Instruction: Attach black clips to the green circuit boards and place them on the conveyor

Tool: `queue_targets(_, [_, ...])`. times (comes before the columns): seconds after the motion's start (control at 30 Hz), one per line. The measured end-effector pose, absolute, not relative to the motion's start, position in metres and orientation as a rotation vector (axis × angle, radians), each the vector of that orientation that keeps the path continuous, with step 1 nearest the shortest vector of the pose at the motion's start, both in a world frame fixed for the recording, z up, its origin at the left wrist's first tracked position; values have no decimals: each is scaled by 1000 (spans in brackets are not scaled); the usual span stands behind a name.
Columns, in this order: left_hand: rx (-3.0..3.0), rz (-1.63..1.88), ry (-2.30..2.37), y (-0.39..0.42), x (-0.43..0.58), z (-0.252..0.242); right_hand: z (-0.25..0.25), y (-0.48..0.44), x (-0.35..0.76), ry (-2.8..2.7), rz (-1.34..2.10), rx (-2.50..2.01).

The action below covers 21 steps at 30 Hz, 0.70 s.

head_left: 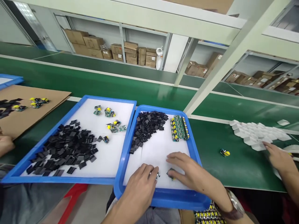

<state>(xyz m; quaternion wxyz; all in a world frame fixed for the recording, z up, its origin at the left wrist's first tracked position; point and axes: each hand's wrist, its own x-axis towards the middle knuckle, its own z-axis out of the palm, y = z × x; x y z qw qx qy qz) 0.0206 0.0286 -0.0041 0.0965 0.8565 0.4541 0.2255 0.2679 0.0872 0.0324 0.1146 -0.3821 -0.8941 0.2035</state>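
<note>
My left hand (pixel 142 183) is closed at the near side of the blue tray (pixel 119 174), its thumb and fingers pinching a small circuit board (pixel 158 175) that is mostly hidden. To its right, my right hand (pixel 187 169) hovers low over the white lining with fingers spread. Its thumb tip touches or lies just above a small dark piece with some green (pixel 171 175), partly covered. Small black rectangular pieces (pixel 149 124) are heaped at the tray's far left. A block of green circuit boards with yellow parts (pixel 179 127) stands in rows at the far right.
A second blue tray (pixel 105 104) on the left holds black pieces and several boards. One board (pixel 225 152) lies on the green table; white pieces (pixel 257 133) sit beyond, with another person's hand (pixel 279 158). Another person's hand (pixel 6 144) is at left. A beam (pixel 217 71) rises behind.
</note>
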Motion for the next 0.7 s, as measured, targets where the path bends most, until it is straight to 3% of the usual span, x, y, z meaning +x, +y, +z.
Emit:
queue_targets(0.33, [2493,769,1260,26,9,-23,15,215,218,-2449,287,-1580])
queue_targets(0.7, [2418,731,1239,26,9,-24,0,222,228,-2416,328,-1497])
